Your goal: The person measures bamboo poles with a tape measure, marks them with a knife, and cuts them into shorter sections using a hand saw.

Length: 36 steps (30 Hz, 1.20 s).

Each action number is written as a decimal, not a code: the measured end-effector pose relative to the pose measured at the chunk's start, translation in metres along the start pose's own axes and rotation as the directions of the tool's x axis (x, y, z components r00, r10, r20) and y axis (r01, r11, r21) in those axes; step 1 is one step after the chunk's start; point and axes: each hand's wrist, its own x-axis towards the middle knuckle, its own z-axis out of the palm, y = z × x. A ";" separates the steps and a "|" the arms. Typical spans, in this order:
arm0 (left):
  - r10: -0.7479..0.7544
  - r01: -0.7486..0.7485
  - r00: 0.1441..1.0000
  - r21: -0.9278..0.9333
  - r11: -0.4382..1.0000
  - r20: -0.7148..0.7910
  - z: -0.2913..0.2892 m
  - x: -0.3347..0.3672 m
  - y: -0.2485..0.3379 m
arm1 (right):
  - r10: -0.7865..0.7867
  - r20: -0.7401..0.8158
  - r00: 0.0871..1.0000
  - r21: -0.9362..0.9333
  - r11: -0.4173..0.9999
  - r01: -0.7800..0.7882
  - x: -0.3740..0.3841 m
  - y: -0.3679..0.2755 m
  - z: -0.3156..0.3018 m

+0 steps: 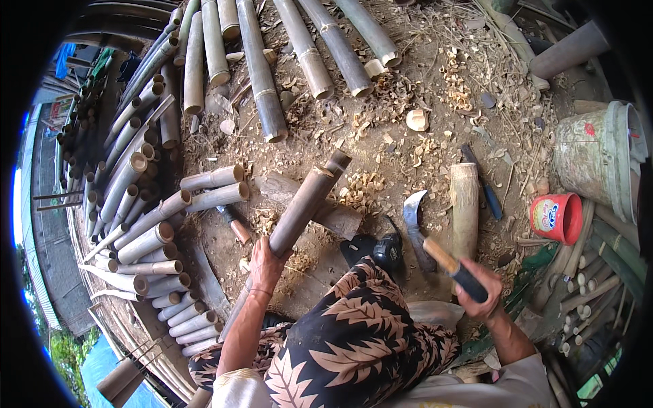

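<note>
My left hand [267,263] is closed around a dark bamboo pole [303,207], which slants from beside my leg up to the right. The pole lies across a low wooden block [339,219]. My right hand [481,291], raised at the right of my knees, grips a short handle [457,269] with a tan wooden end and a black sleeve. Whether a blade is joined to it I cannot tell. Left of that hand, a hooked blade [413,212] stands near an upright-looking log [464,207]. A knife-like tool with a brown handle [239,230] lies left of the pole.
Cut bamboo pieces [146,241] are piled at the left, and long bamboo poles [262,88] lie at the far side. Wood shavings [367,187] litter the dirt. At right are a red tub [556,217], a grimy bucket [590,156] and a dark long tool [488,190].
</note>
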 end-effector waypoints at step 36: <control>0.636 -0.711 0.672 0.570 0.412 0.380 -0.120 0.304 0.041 | 0.536 -0.577 0.616 0.525 0.821 -0.223 0.059 0.003 0.039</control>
